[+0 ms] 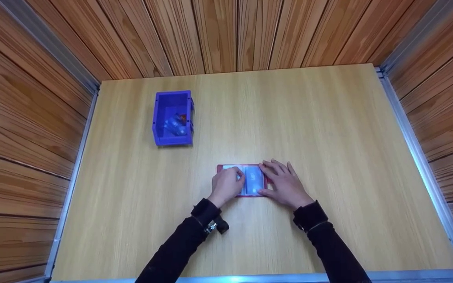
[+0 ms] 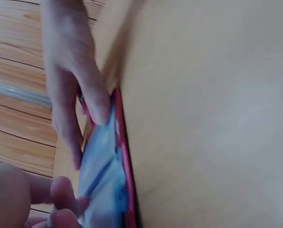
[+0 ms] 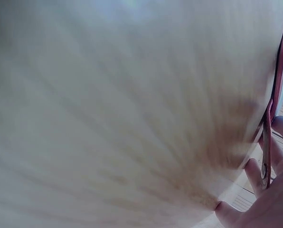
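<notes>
A red wallet (image 1: pixel 266 181) with clear bluish plastic sleeves (image 1: pixel 254 180) lies opened flat on the table. Over its left half is my left hand (image 1: pixel 226 184), fingers curled and thumb and fingertips drawn together at a sleeve near the middle fold. The left wrist view shows these curled fingers (image 2: pixel 63 194) at the plastic; whatever lies between the tips is hidden. My right hand (image 1: pixel 285 184) rests at the wallet's right edge, fingers spread and fairly straight, thumb on the lower corner. In the right wrist view, a red strap (image 3: pixel 266 156) with a snap stud sticks out beside those fingers.
A blue-purple bin (image 1: pixel 172 139) stands at the back left, with a crumpled clear plastic item (image 1: pixel 176 125) and something orange inside. Wood-plank walls (image 1: pixel 218 35) enclose the light wooden table (image 1: pixel 328 118), and a metal rail (image 1: pixel 258 278) runs along its front edge.
</notes>
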Tool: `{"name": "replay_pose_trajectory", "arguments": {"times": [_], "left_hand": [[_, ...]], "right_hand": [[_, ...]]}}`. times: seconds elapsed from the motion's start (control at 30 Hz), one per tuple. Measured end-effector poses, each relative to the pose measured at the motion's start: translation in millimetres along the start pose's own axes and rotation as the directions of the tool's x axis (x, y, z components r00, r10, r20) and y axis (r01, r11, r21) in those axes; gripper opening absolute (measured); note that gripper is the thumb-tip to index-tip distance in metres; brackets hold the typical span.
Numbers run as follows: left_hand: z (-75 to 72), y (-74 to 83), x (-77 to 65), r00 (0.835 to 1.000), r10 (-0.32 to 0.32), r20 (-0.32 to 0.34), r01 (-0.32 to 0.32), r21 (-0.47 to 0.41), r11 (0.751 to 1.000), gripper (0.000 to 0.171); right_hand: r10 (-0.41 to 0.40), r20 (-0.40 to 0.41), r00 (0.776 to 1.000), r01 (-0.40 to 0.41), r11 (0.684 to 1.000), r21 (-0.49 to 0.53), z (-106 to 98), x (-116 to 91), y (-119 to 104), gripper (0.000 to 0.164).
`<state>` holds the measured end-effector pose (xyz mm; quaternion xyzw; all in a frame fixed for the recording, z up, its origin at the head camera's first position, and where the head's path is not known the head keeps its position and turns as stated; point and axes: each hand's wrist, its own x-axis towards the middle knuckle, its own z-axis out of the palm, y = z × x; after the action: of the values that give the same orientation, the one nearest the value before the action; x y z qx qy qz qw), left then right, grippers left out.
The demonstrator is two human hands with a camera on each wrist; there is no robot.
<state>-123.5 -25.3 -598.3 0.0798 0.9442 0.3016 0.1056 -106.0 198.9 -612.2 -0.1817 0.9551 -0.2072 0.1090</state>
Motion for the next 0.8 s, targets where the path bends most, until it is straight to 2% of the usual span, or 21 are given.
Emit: {"name": "replay_pose_trajectory", "arguments": {"times": [0.1, 0.27, 0.37, 0.43, 0.5, 0.57, 0.63, 0.7, 0.73, 0.77, 0.8], "left_hand": [[0.1, 4.4, 1.7, 1.000, -0.013, 0.021, 0.013, 0.005, 1.000, 0.022], [0.3, 12.6, 2.3, 0.994, -0.005, 0.111, -0.002, 0.066, 0.998, 0.043], [0.2, 15.6, 0.3, 0.996, 0.000, 0.089, -0.011, 0.127, 0.992, 0.042], [0.0, 15.5, -1.6, 0.998, -0.005, 0.058, -0.002, 0.130, 0.991, 0.038], [-0.8, 14.1, -3.7, 0.998, -0.020, 0.053, 0.017, 0.067, 0.998, 0.031], [-2.8, 12.3, -5.2, 0.993, -0.042, 0.107, 0.049, -0.070, 0.996, 0.027], [-6.0, 10.7, -4.9, 0.978, -0.062, 0.197, 0.105, -0.217, 0.971, 0.029], [-9.0, 9.5, -2.8, 0.953, -0.078, 0.294, 0.178, -0.333, 0.926, 0.035], [-10.2, 9.2, -1.4, 0.940, -0.087, 0.329, 0.210, -0.360, 0.909, 0.037], [-10.5, 8.6, 0.3, 0.931, -0.096, 0.352, 0.230, -0.362, 0.903, 0.039], [-10.2, 7.9, 1.9, 0.929, -0.098, 0.357, 0.229, -0.348, 0.909, 0.039]], "right_hand": [[-0.011, -0.010, 1.000, 0.011, 1.000, 0.006, -0.6, -0.7, 0.8, 0.084], [-0.017, -0.020, 1.000, 0.017, 1.000, 0.007, -1.6, -1.4, 1.4, 0.083], [-0.019, -0.017, 1.000, 0.019, 1.000, 0.000, -1.1, -0.5, 0.7, 0.083], [-0.019, -0.009, 1.000, 0.019, 1.000, -0.003, -0.8, 0.1, -0.3, 0.083], [-0.020, -0.002, 1.000, 0.020, 1.000, -0.007, -0.4, 0.6, -1.5, 0.083], [-0.019, 0.005, 1.000, 0.019, 1.000, -0.007, 0.0, 1.1, -2.1, 0.083], [-0.016, 0.010, 1.000, 0.016, 1.000, -0.002, 0.2, 1.2, -1.9, 0.083], [-0.011, 0.011, 1.000, 0.011, 1.000, 0.004, 0.0, 0.9, -0.8, 0.083], [-0.008, 0.010, 1.000, 0.007, 1.000, 0.009, -0.2, 0.4, -0.1, 0.083], [-0.004, 0.009, 1.000, 0.004, 1.000, 0.012, -0.4, -0.1, 0.7, 0.083], [-0.003, 0.008, 1.000, 0.003, 1.000, 0.013, -0.8, -0.8, 1.4, 0.083]]}}
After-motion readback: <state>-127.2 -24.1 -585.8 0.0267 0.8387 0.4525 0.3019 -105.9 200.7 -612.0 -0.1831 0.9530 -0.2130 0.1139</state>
